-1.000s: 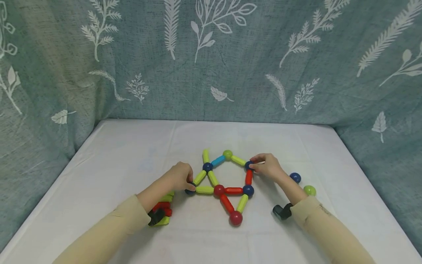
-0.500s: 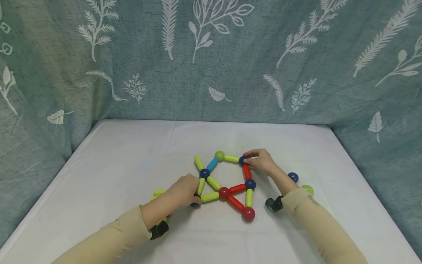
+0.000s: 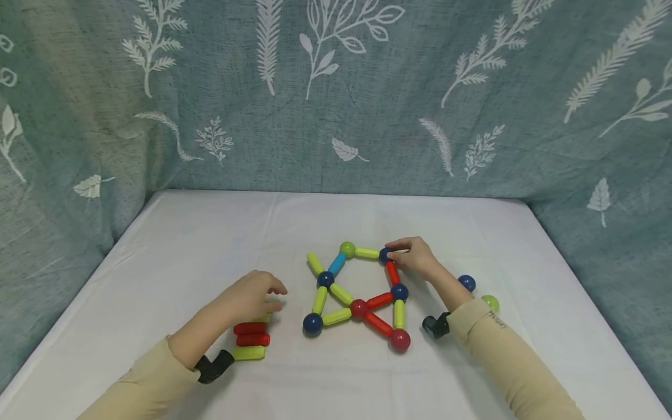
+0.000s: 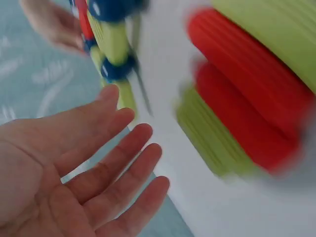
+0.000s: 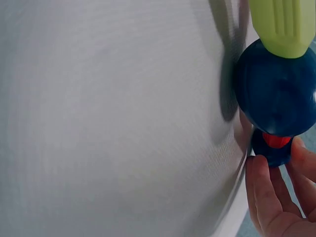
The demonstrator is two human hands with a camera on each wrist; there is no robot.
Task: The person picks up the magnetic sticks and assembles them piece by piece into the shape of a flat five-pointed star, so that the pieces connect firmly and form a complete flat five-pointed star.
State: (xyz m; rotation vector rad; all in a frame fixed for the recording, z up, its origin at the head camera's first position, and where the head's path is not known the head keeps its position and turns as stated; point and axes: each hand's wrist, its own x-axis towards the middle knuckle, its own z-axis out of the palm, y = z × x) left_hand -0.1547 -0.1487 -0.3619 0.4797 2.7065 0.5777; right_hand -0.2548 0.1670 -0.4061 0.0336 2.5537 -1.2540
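Note:
A flat figure of rods and balls, like a magnetic building set, lies on the white-covered table. My right hand pinches the dark blue ball at its upper right corner, between a lime rod and a red rod. Held off the figure, my left hand has its fingers spread and slightly bent, with nothing in them. It hovers beside and over loose red rods and lime rods, partly hiding them. Another dark blue ball forms the figure's left corner. A lime rod sticks out at upper left.
A loose blue ball and a lime ball lie by the right forearm. Red balls join rods in the figure's middle and at its near end. Behind the table hangs a leaf-patterned curtain.
The figure has turned clockwise, its left corner coming nearer. My left hand has let go of that corner's blue ball and moved left to the loose rods. The right hand keeps its ball.

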